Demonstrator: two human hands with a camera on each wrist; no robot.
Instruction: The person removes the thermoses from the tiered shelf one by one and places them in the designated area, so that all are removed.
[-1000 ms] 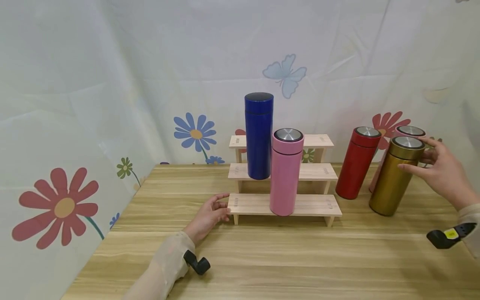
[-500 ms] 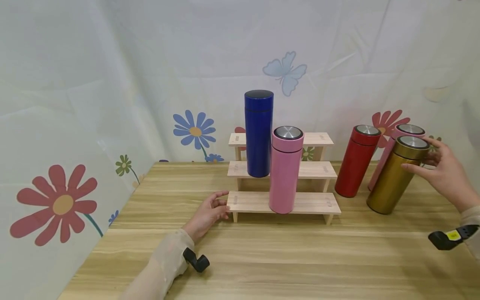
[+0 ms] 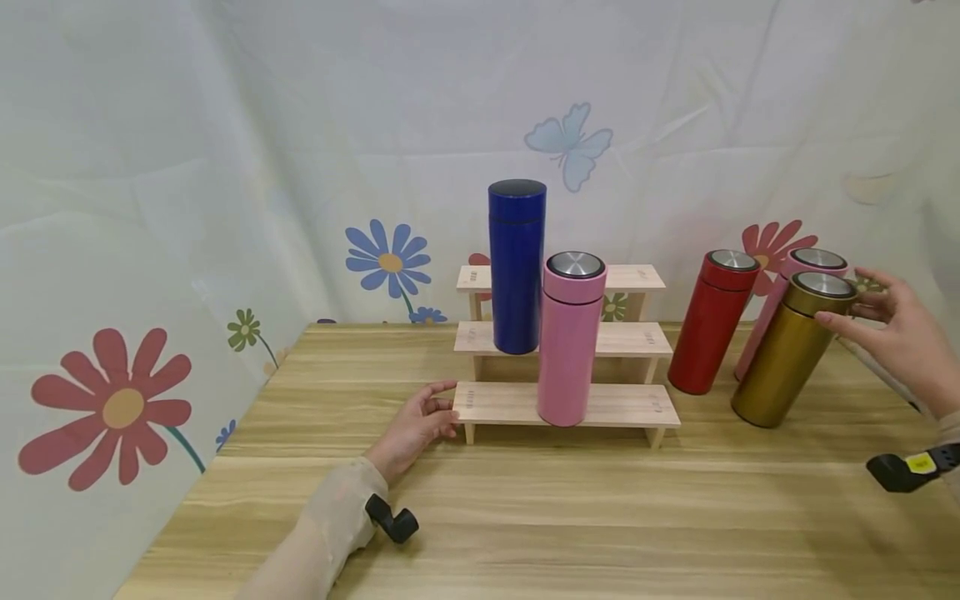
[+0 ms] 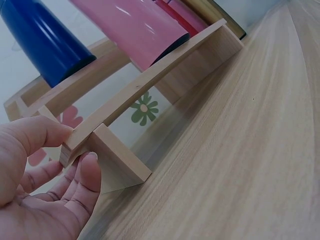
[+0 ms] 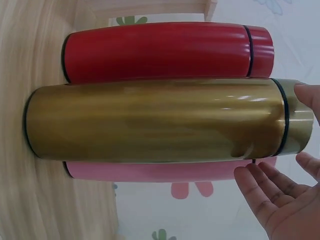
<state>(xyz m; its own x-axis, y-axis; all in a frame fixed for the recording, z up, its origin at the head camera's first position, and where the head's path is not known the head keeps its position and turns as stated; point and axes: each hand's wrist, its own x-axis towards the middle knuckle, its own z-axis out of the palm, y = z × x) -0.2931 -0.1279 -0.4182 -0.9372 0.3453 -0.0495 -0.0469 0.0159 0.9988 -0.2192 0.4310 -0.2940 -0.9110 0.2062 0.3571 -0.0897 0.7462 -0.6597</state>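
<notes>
My left hand (image 3: 412, 429) pinches the left end of the lowest step of a three-tier wooden display stand (image 3: 495, 404); in the left wrist view its thumb lies on the board and fingertips reach beneath. A pink thermos (image 3: 572, 350) stands on that lowest step, and a blue thermos (image 3: 517, 271) on the middle one. At the right, my right hand (image 3: 903, 337) is beside the lid of a gold thermos (image 3: 787, 358), fingers spread and relaxed. In the right wrist view the thumb overlaps the gold lid (image 5: 300, 120); whether it touches cannot be told.
A red thermos (image 3: 714, 325) stands on the wooden table (image 3: 525, 517) left of the gold one. Behind the gold thermos, another pink thermos (image 3: 813, 260) is mostly hidden. A floral cloth backdrop (image 3: 420, 100) hangs behind the table.
My right hand has drawn slightly to the right, its fingers loosening around the gold thermos's lid. The gold thermos shifted slightly between the first two frames. My left hand keeps its hold.
</notes>
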